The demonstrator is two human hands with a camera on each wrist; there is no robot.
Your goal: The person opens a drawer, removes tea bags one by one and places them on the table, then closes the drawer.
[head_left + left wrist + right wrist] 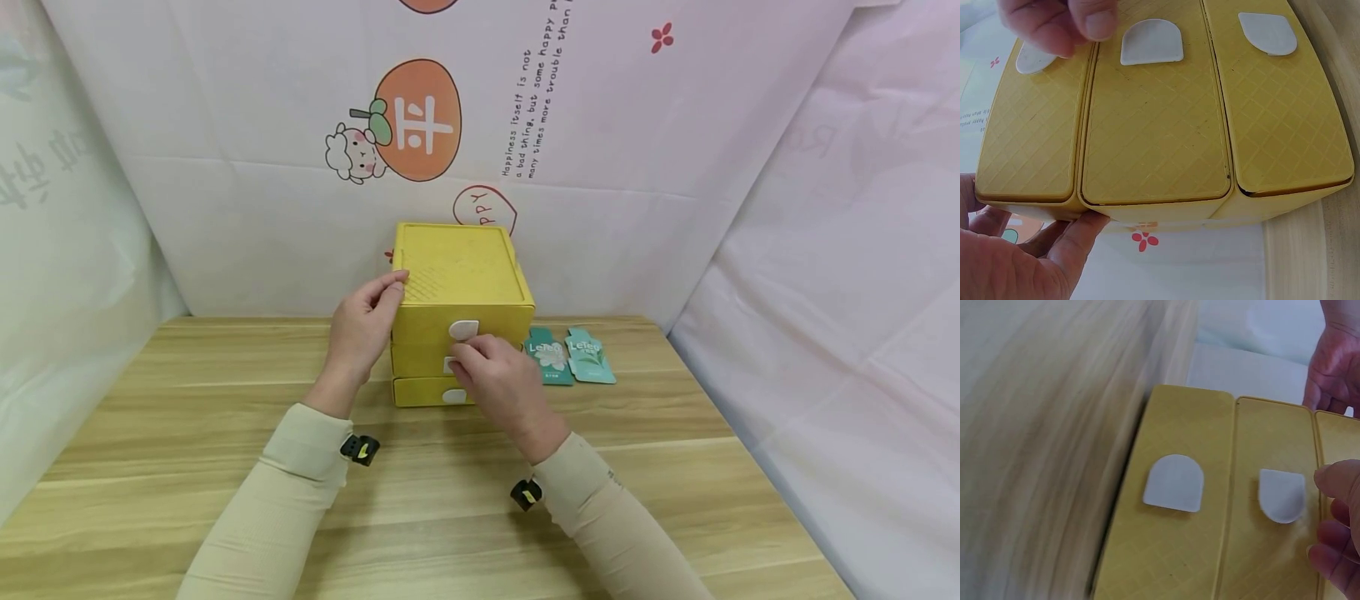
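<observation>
A yellow drawer box (463,258) with three stacked drawers stands on the table, each drawer front bearing a white handle (1152,42). My left hand (362,325) rests against its left side near the top, fingertips at the upper edge; in the left wrist view its fingers (1079,240) touch the side wall. In front of the box is my right hand (501,387), loosely bent, its fingertips just below the top handle (463,330) and overlapping the middle one (449,364). In the right wrist view its thumb (1337,479) and fingers are apart, with nothing visible between them.
Two flat green packets (550,357) (589,357) lie on the wooden table (420,517) right of the box. Behind it hangs a white printed cloth (262,167), and more white cloth borders both sides.
</observation>
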